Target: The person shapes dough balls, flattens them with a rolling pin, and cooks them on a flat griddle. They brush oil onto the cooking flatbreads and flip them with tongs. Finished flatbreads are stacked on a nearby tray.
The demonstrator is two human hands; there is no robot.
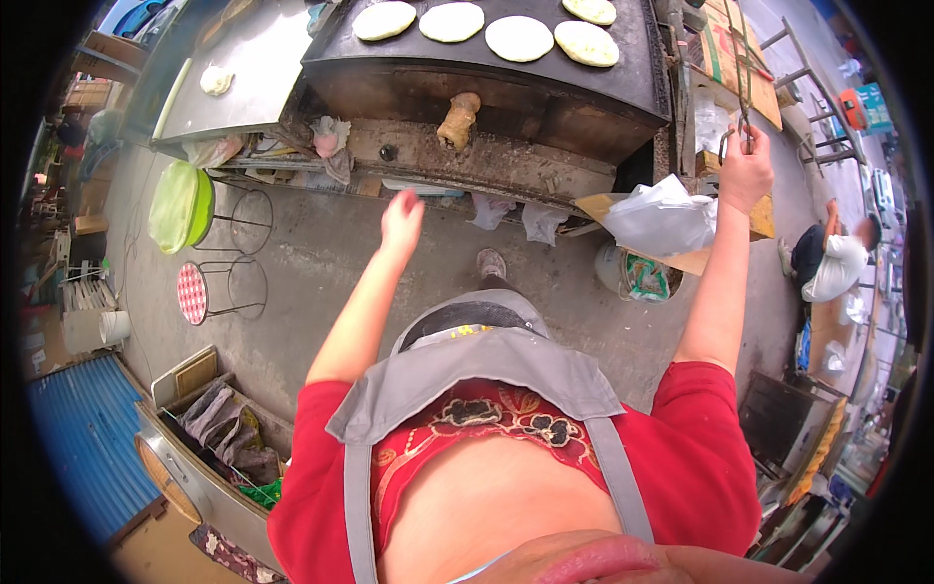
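Observation:
My right hand (746,166) is raised at the right, closed on the looped handle of metal tongs (743,95), which point away from me over a cardboard box. Over the floor before me hangs my left hand (403,223), slightly blurred, with nothing seen in it; its fingers look curled. Several round flat dough cakes (519,39) lie on the dark griddle (467,60) ahead. On the metal worktop (255,95) left of the griddle rests a small lump of dough (217,80).
Plastic bags (660,215) lie on cardboard below my right hand, above a bucket (613,270). A green-topped stool (191,208) and a red checked stool (192,293) stand left. A person (835,263) is low at the far right. A ledge (496,164) runs below the griddle.

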